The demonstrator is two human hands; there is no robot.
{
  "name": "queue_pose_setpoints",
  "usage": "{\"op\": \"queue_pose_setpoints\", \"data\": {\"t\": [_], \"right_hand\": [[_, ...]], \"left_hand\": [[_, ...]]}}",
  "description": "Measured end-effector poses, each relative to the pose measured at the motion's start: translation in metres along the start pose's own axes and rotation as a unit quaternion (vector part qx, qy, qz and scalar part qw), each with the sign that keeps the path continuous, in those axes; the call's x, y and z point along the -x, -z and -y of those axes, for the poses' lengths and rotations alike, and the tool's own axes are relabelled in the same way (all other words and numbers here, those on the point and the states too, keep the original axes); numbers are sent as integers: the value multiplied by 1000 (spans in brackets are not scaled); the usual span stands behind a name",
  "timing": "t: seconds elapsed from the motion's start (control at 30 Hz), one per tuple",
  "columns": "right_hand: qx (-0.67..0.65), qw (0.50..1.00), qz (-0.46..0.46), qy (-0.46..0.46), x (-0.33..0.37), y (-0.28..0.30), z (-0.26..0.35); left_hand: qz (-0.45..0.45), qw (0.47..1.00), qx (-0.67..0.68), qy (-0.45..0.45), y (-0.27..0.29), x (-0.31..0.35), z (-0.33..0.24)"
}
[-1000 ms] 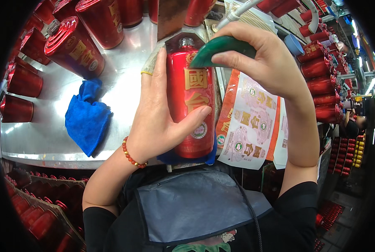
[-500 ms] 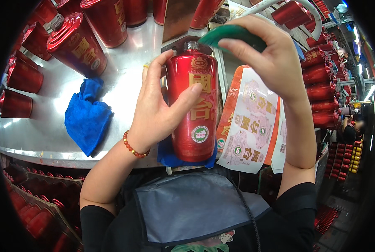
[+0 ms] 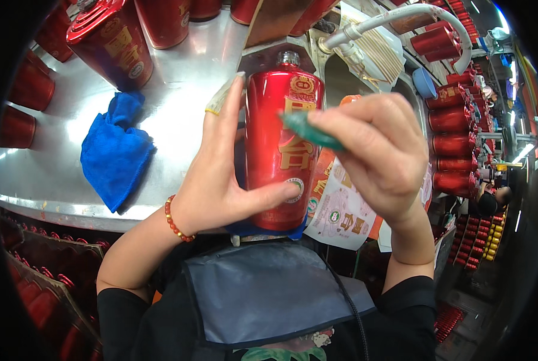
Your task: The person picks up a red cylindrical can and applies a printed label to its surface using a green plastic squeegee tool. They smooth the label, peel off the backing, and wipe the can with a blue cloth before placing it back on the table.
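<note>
A glossy red bottle (image 3: 266, 138) with a clear neck, gold characters and a round white-green emblem lies or leans on a blue cloth before me. My left hand (image 3: 217, 180) steadies it: the fingers run up its left side and the thumb rests across its lower face, by the emblem. A pale finger cot (image 3: 222, 99) with a yellow rim covers one of its fingers. Pinched in my right hand (image 3: 383, 150) is a green scraper (image 3: 317, 133), slightly blurred, over the gold characters; whether its edge touches the bottle I cannot tell.
Printed decal sheets (image 3: 341, 213) lie right of the bottle. A crumpled blue cloth (image 3: 115, 156) sits on the metal table (image 3: 178, 102). Several red bottles (image 3: 115, 45) stand farther left. A white curved pipe (image 3: 401, 19) arches over a sink at the back right, near a blue bowl (image 3: 424, 82).
My right hand has brought the scraper down from beside the neck to the bottle's front. The left thumb has slid lower, to the emblem. The view has shifted a little.
</note>
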State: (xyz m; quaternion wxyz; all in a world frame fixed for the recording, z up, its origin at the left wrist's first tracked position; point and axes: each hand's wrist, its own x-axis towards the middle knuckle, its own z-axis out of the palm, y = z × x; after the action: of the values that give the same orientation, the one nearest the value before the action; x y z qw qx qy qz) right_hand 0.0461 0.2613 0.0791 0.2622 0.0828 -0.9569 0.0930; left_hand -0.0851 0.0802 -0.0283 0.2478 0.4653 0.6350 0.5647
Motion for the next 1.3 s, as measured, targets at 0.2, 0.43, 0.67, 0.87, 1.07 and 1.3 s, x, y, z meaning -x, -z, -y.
{"op": "queue_pose_setpoints", "data": {"t": [0.2,0.43,0.67,0.87,1.07,1.3], "right_hand": [[14,1000,24,9,-2,3,3],[26,999,40,14,-6,5,3],[30,999,17,31,-5,3,0],[12,1000,19,1,-3,6,-9],[-6,999,25,21,-5,7,-13],[10,999,49,12,-9,10,-8]], "left_hand": [[42,984,-114,-132,-1,22,1],[13,980,-128,-152,-7,25,3],[-11,976,-142,-164,-8,24,2],[-12,975,-150,-164,-7,24,1],[-16,972,-160,-169,-6,23,0],[-13,972,-164,-168,-6,25,1]]}}
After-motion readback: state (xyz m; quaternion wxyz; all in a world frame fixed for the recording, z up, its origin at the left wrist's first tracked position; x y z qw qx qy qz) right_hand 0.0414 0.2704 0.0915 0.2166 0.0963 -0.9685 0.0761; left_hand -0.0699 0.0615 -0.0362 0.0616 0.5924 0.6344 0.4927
